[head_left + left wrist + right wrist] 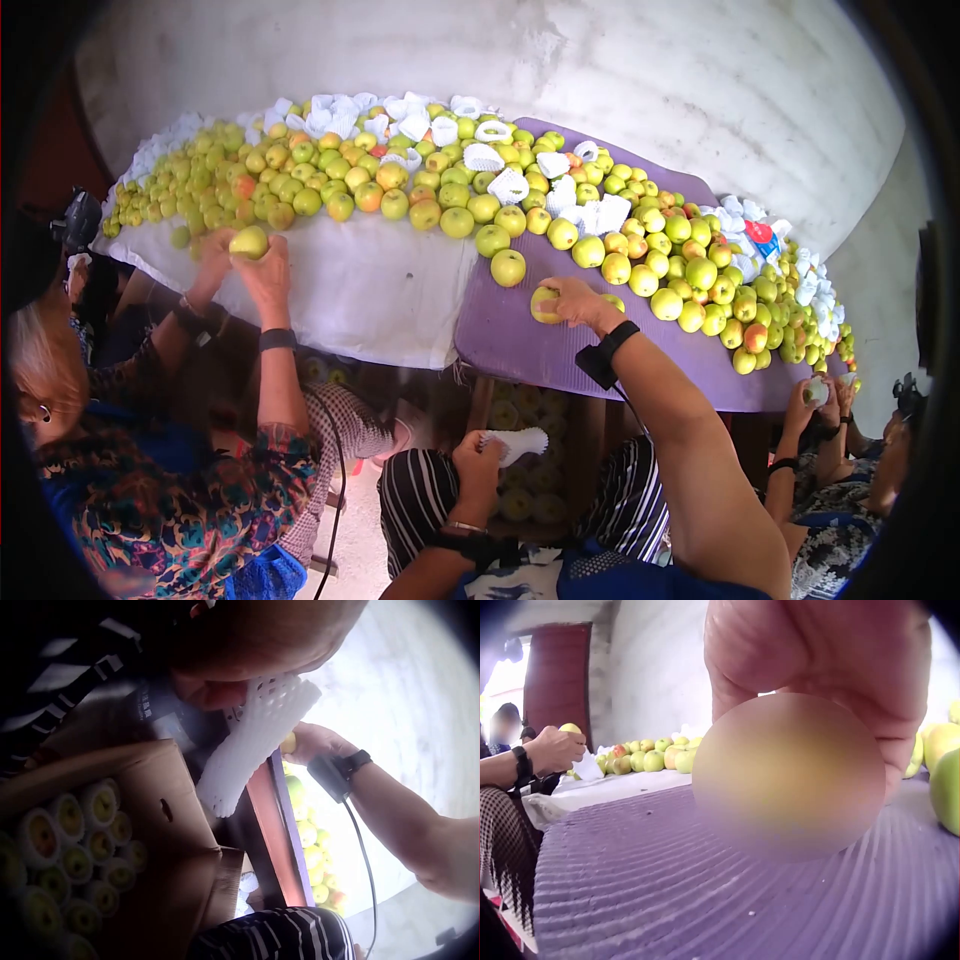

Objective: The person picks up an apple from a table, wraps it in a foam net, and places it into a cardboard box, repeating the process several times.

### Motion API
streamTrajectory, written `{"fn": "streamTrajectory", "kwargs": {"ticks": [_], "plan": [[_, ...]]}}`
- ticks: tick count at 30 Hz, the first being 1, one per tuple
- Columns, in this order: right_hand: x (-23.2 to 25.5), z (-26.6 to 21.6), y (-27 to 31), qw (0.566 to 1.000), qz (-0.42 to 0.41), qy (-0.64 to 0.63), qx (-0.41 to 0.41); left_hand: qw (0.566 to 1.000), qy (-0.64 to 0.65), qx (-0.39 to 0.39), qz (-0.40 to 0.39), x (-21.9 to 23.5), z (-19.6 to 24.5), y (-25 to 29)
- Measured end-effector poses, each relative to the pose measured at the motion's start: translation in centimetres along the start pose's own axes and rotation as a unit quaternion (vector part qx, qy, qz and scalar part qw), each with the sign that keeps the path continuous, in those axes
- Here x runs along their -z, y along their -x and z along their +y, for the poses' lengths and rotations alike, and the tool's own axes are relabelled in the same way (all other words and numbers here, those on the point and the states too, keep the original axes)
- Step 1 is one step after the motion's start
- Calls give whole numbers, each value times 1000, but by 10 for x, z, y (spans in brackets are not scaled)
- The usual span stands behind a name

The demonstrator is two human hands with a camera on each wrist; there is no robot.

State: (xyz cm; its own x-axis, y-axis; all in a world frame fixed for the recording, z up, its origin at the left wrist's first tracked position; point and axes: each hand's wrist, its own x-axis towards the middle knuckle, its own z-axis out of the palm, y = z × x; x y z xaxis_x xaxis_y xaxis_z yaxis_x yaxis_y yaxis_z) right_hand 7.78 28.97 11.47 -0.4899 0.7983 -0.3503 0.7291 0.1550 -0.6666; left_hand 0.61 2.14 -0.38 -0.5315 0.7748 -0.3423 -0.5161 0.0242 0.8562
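Fingers of your right hand curl round an apple at the purple mat's near edge on the table; your left hand pinches a white foam net below, over a box of netted apples.

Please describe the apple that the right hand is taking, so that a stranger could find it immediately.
Start at the purple ribbed mat on the long fruit table. At its near edge, the right hand grips one round yellow-green apple. It lies apart from the heap, the only fruit under fingers there.
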Motion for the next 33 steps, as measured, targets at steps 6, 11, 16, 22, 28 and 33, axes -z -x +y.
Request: {"fn": "streamTrajectory", "kwargs": {"ticks": [6,11,16,22,28,33], "plan": [[-20,20,30,981,103,76,146,999,-32,18,0,2,-5,-2],[-49,35,114,879,-53,-469,60,990,-133,-40,33,3,-22,-7],[-88,59,190,784,-118,-606,61,976,-194,-91,50,5,-40,-7],[-122,76,239,804,-106,-582,65,941,-317,-85,86,1,-41,4],[-146,92,238,813,-110,-569,57,889,-431,-133,74,-2,-31,30],[-149,103,232,826,-179,-532,47,872,-461,-162,38,7,-31,41]]}}
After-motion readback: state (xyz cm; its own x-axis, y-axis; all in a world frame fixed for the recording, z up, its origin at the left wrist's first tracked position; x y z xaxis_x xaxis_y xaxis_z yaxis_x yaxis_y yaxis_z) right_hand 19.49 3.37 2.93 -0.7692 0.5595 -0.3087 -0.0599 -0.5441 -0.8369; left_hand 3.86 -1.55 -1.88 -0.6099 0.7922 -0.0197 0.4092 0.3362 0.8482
